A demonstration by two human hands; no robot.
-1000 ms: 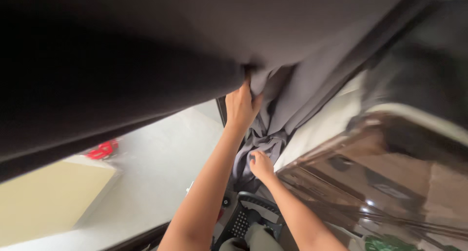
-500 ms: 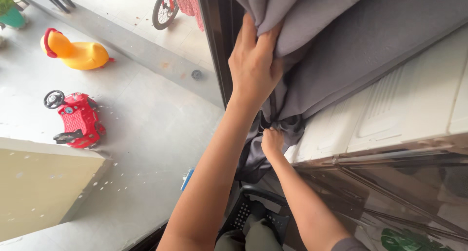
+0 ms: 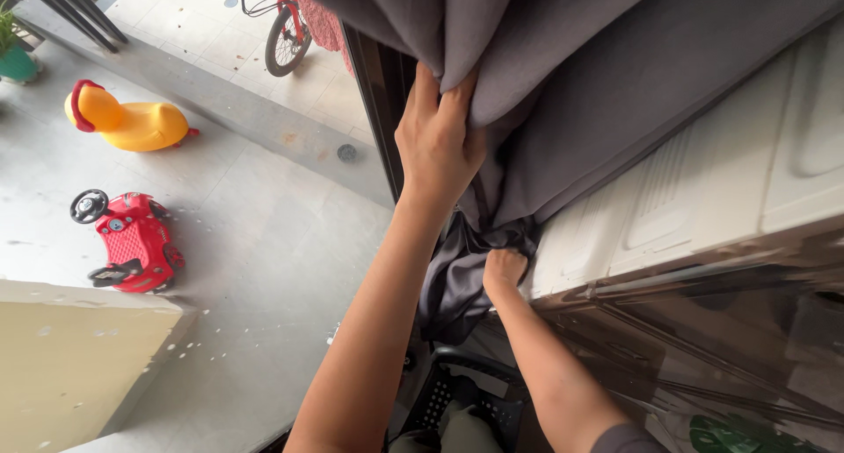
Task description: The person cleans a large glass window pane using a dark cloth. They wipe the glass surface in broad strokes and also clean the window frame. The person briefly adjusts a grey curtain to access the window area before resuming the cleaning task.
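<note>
A grey curtain (image 3: 580, 84) hangs down beside a dark window frame (image 3: 378, 92). My left hand (image 3: 437, 141) is raised and grips a fold of the curtain high up. My right hand (image 3: 504, 271) is lower, closed on the bunched bottom end of the same curtain, next to a white ribbed appliance top (image 3: 703, 189).
Through the window, far below, a paved yard holds a yellow duck ride-on toy (image 3: 127, 119), a red toy car (image 3: 127, 242) and a red bicycle (image 3: 281, 26). A black perforated stool or basket (image 3: 457, 391) sits under my arms. A glossy brown surface (image 3: 703, 347) lies at the right.
The curtain no longer covers the view, so the yard shows. My left hand stays on the upper fold; my right hand has shifted right and down into the bunched hem.
</note>
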